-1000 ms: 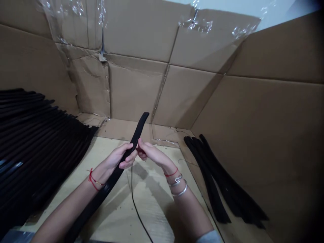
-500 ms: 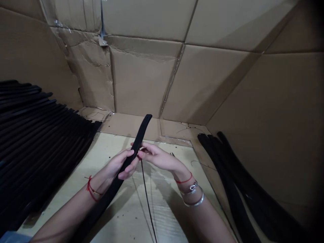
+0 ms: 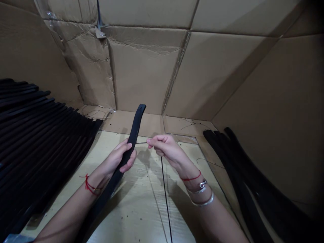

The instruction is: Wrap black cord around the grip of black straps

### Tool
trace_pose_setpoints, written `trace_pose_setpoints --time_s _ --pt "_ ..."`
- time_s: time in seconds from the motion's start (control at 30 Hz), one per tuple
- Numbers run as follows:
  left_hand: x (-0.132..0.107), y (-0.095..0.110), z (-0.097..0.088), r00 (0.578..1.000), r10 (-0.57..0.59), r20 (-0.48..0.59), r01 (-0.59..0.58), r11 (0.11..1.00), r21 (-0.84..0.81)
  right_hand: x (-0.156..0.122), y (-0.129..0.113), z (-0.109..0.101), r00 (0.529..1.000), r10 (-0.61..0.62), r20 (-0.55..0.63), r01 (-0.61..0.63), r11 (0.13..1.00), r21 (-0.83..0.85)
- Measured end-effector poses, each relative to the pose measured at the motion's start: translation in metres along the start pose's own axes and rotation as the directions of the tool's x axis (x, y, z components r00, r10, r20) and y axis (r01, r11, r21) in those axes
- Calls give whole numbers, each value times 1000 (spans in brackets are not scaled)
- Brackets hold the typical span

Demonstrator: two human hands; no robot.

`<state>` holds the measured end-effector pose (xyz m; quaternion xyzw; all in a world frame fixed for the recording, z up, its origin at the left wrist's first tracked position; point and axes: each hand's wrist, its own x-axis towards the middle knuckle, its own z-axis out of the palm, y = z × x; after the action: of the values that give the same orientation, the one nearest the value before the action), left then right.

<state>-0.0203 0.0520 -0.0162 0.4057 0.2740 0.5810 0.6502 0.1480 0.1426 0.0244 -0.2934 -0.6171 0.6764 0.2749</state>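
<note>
Black strap (image 3: 134,131) in L hand (image 3: 117,158), R hand (image 3: 164,150) pinching thin cord (image 3: 164,192).

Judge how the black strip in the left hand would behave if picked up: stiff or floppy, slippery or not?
The black strip is probably fairly stiff, since its upper end stands unsupported above the left hand. It likely still bends, as the similar strips on the right lie in gentle curves. Its matte surface suggests it isn't very slippery.
</note>
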Motion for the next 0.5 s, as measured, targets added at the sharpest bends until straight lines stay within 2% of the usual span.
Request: trace_pose_setpoints --time_s 0.23,0.33,0.5 --pt "-11 -1 15 991 -37 126 51 993 -109 6 11 9 994 45 102 -39 997 -67" --pt "-9 -4 12 989 -45 138 67 985 -156 11 17 13 998 20 62 -14 995 -94" --pt "0 -9 0 969 -125 212 177 952 -249 20 28 10 996 -70 -55 60 985 -159"
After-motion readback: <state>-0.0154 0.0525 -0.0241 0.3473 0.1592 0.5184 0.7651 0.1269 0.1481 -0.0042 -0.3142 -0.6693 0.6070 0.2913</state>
